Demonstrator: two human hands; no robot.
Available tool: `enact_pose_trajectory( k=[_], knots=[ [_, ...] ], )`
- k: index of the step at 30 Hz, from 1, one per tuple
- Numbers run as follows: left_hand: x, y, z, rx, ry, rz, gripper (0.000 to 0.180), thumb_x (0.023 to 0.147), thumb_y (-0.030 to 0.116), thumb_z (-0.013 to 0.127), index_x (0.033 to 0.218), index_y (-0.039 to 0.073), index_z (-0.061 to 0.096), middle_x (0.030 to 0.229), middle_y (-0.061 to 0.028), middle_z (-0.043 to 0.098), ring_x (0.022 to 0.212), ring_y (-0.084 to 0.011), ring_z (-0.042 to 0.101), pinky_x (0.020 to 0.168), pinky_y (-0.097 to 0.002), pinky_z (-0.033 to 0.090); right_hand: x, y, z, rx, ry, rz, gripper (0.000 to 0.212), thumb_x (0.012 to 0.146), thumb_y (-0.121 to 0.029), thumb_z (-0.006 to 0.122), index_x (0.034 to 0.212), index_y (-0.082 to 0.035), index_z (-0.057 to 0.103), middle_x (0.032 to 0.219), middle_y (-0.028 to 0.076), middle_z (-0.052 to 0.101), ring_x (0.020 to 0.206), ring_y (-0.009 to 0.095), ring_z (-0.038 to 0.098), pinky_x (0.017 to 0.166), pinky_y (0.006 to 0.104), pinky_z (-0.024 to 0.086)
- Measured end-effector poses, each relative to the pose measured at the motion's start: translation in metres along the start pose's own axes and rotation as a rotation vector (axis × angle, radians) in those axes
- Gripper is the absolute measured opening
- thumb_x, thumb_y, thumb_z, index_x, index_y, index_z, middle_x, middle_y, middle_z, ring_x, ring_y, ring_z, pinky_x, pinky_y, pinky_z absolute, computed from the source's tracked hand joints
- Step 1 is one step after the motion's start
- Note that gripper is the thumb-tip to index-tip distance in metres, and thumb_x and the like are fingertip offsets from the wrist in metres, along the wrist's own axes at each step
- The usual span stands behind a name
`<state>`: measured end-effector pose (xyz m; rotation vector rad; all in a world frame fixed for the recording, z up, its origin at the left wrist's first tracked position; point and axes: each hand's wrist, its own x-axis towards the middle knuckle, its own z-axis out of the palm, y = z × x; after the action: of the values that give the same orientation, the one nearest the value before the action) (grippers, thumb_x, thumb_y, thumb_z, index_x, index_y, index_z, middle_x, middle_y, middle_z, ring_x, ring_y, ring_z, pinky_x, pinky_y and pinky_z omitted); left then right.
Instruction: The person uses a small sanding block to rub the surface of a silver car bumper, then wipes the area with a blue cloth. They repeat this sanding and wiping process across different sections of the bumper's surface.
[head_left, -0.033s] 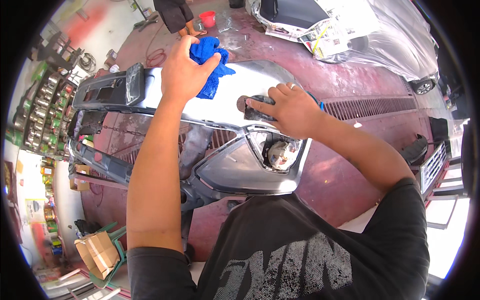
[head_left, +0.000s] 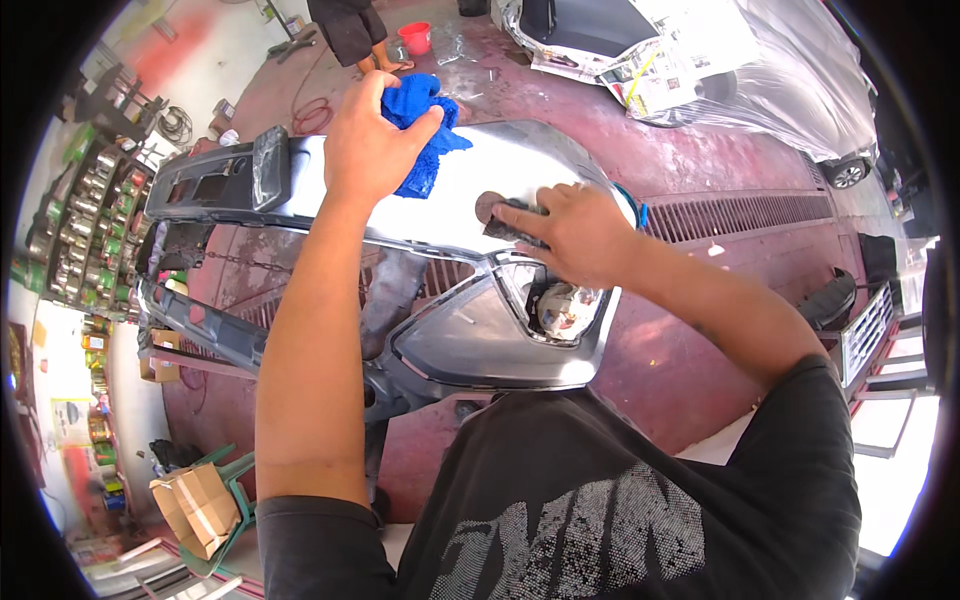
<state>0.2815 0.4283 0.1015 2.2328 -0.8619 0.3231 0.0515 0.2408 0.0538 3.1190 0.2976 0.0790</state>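
L hand [head_left: 375, 140] has its fingers curled part-closed round a bunched blue cloth [head_left: 423, 178], thumb clamping it, over the white stretch of a car bumper [head_left: 500, 160]. R hand [head_left: 585, 235] has fingers bent over a dark pad [head_left: 508, 233], thumb laid along it, pressed on the same stretch, a bit R of the cloth; fingertip grip on the far side hidden, can't tell. Cloth: soft, light, prob. no care needed; any bunched fold will do. Pad: prob. light, a bit stiff, may slip if wet; best held by both long edges w/ palm flat on top. Bumper: prob. light for its size, bendy, thin by the crumpled wad [head_left: 565, 312] in the lamp hole; steady it on the broad top, not thin rims.
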Motion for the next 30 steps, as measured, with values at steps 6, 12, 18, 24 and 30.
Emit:
enact_pose_trajectory(
  k=[6,12,18,24,30],
  knots=[
    [-0.001,0.001,0.007,0.025,0.11,0.083,0.059,0.088,0.05,0.094,0.125,0.009,0.072,0.114,-0.0151,0.082,0.106,-0.0336,0.08,0.093,-0.0464,0.061,0.026,-0.035,-0.002,0.8,-0.215,0.406,0.06,0.12,-0.056,0.046,0.159,-0.015,0.065,0.116,0.025,0.075,0.108,0.047,0.075,0.1,0.0569,0.057],
    [0.003,-0.008,0.007,0.013,0.102,0.087,0.057,0.088,0.05,0.093,0.122,0.01,0.071,0.11,-0.0133,0.083,0.103,-0.032,0.081,0.092,-0.0462,0.061,-0.014,-0.036,-0.01,0.109,-0.005,0.229,0.056,0.118,-0.054,0.053,0.163,-0.023,0.064,0.125,0.017,0.068,0.122,0.038,0.064,0.107,0.055,0.054],
    [0.004,-0.001,0.008,0.031,0.09,0.066,0.056,0.089,0.048,0.093,0.123,0.01,0.071,0.111,-0.0127,0.083,0.103,-0.0313,0.081,0.091,-0.0458,0.062,0.002,-0.062,0.009,0.311,0.122,0.379,0.054,0.119,-0.049,0.051,0.164,-0.022,0.064,0.144,0.021,0.059,0.139,0.041,0.055,0.118,0.0566,0.048],
    [0.001,0.0,0.009,0.007,0.083,0.062,0.056,0.089,0.048,0.092,0.124,0.01,0.071,0.114,-0.0129,0.082,0.105,-0.0319,0.08,0.093,-0.046,0.061,0.003,-0.059,0.029,0.307,0.205,0.378,0.053,0.121,-0.048,0.046,0.161,-0.02,0.068,0.185,0.031,0.024,0.17,0.061,0.015,0.133,0.0752,0.021],
    [0.002,-0.002,0.004,0.014,0.045,0.053,0.06,0.087,0.051,0.09,0.129,0.012,0.071,0.125,-0.0131,0.079,0.115,-0.0358,0.078,0.097,-0.0494,0.061,-0.01,-0.052,0.035,0.374,0.282,0.335,0.06,0.122,-0.049,0.042,0.134,-0.004,0.08,0.186,0.034,0.02,0.169,0.066,0.011,0.133,0.077,0.017]
  ],
)
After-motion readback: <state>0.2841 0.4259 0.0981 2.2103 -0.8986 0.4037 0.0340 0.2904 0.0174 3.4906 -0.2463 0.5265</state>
